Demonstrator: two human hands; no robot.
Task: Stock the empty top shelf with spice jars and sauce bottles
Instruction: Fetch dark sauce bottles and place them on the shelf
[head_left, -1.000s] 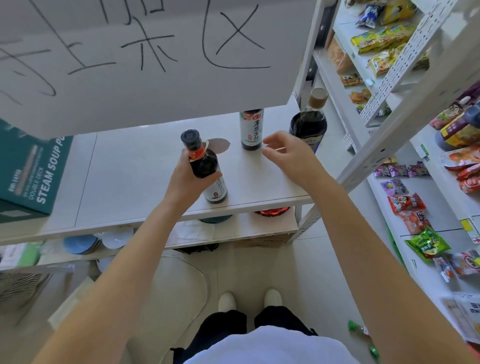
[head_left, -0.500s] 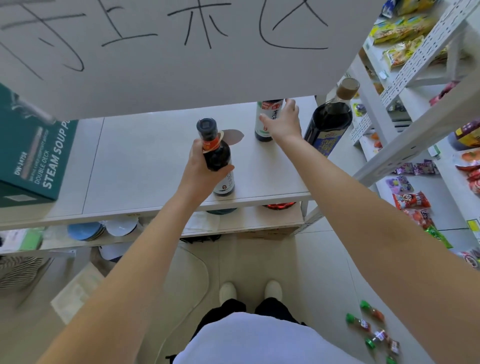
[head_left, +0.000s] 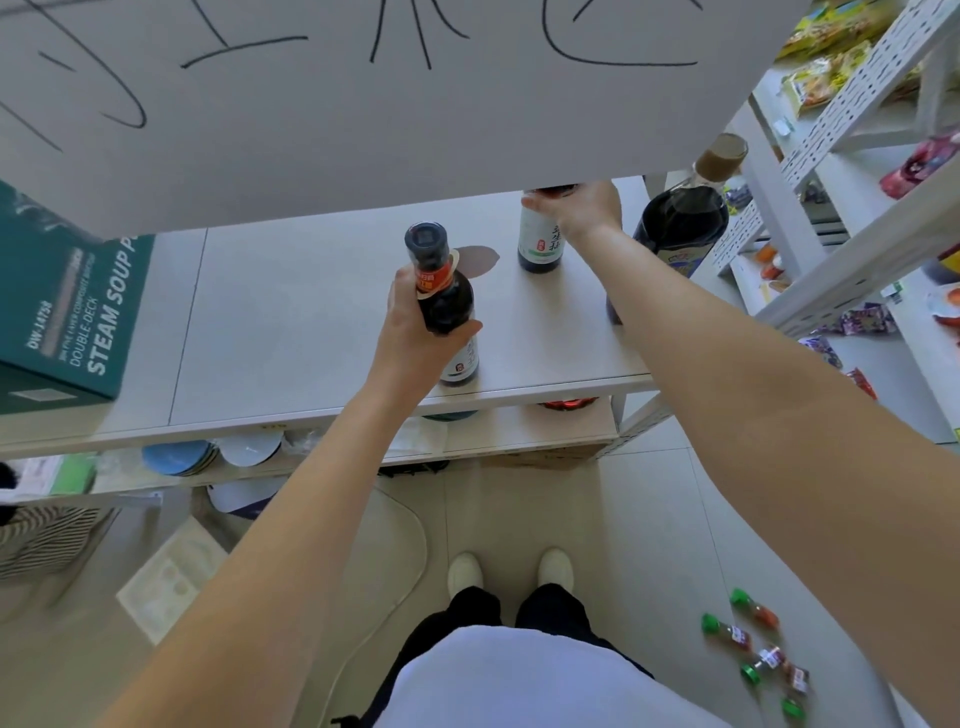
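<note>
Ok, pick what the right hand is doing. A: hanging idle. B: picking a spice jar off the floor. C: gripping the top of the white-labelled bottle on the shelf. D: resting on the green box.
C: the right hand curls round the top of the white-labelled bottle standing on the shelf; the left hand holds the dark sauce bottle.

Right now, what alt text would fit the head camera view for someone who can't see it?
A person at a white shelf holds a dark sauce bottle in the left hand while the right hand grips the top of a white-labelled bottle farther back. Spice jars lie on the floor.
</note>
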